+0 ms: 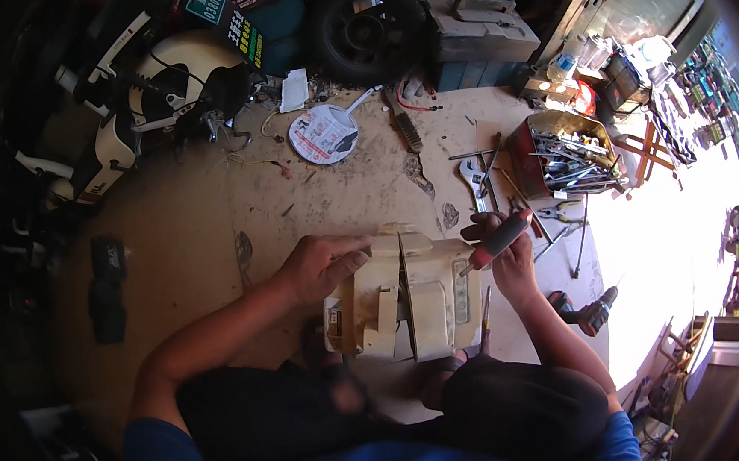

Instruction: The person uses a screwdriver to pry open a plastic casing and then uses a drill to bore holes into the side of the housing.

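Note:
A cream plastic housing stands between my legs, with a dark gap running down its middle between two shell halves. My left hand rests against its upper left edge, fingers stretched out and thumb apart. In my right hand is a screwdriver with a red and dark handle. Its short visible shaft points down and left, toward the control panel on the right side of the housing. Whether the tip touches the housing, I cannot tell. A long thin tool leans beside the housing's right side.
A red metal box full of tools lies to the right, with an adjustable wrench and pliers near it. A cordless drill lies right of my forearm. Further off are a round fan, brush, tyre and scooter.

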Motion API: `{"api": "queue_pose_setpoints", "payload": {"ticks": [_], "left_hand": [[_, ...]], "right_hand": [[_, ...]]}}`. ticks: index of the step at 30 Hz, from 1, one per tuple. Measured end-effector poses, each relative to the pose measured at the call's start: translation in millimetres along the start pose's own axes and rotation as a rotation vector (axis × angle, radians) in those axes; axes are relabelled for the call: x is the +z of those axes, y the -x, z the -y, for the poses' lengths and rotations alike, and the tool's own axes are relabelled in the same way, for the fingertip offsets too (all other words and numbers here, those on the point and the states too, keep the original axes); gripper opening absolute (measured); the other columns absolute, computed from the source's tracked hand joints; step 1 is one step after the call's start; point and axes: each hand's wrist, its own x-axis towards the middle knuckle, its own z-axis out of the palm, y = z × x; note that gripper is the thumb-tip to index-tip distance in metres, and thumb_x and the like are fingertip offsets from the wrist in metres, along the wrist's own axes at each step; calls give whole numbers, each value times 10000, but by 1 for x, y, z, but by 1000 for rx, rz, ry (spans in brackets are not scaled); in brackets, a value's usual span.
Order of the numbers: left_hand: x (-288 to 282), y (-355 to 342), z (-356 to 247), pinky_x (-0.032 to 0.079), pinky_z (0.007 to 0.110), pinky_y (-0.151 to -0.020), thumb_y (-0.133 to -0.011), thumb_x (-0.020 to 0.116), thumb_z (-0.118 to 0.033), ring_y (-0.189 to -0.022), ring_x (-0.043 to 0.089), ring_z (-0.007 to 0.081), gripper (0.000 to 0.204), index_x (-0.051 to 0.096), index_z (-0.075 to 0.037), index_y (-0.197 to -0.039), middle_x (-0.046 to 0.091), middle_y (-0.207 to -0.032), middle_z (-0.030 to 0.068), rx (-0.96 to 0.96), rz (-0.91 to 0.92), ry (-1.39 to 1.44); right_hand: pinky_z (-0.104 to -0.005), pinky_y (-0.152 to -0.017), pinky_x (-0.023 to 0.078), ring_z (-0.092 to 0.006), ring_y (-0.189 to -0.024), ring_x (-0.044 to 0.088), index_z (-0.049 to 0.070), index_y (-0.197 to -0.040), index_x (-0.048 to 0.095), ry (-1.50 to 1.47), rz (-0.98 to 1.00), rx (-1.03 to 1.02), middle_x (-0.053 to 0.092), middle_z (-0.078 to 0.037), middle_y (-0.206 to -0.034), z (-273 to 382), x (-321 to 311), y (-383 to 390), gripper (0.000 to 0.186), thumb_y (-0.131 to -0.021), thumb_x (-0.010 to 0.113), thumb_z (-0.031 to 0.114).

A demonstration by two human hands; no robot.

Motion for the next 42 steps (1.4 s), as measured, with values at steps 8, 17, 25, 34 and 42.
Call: {"api": "queue_pose_setpoints", "payload": {"ticks": [8, 17, 25, 34, 42], "left_hand": [[16, 8, 8, 513, 493, -1158, -1083, 565, -619, -1315, 686, 439, 746, 697, 46, -1396, 732, -1344, 280, 153, -72, -56], [12, 6, 12, 513, 502, -1150, -1095, 549, -586, -1330, 679, 441, 730, 683, 58, -1409, 728, -1368, 271, 175, -77, -26], [13, 9, 8, 526, 494, -1124, -1108, 524, -555, -1311, 689, 438, 719, 663, 77, -1422, 723, -1368, 282, 194, -80, -70], [3, -9, -22, 555, 505, -1064, -1050, 669, -423, -1285, 699, 429, 598, 667, 41, -1428, 664, -1481, 249, 349, -52, -197], [0, -55, -67, 488, 473, -1109, -898, 779, -533, -1311, 612, 406, 791, 571, 3, -1441, 600, -1413, 221, 69, -38, -360]], "right_hand": [[-333, -636, 487, -117, -652, 603, -29, -1013, 723, 553, -94, 488, 744, -74, -789, -156, -82, 38, 237, -1073, 617, 174], [-505, -1004, 539, -431, -1138, 687, -19, -1291, 652, 1125, -347, 150, 715, -243, -1225, -167, -101, 26, 355, -1018, 691, 205], [-512, -942, 557, -433, -1061, 702, -5, -1225, 652, 999, -51, 620, 730, -225, -1136, -223, -85, 238, 388, -963, 779, 251], [-479, -904, 575, -432, -1020, 711, -23, -1161, 674, 713, -331, 639, 708, -249, -1106, -247, -72, 287, 307, -880, 771, 54], [-418, -853, 583, -252, -954, 706, -35, -1250, 675, 435, -311, 601, 717, -142, -1091, -187, -93, 254, 329, -941, 729, 63]]}}
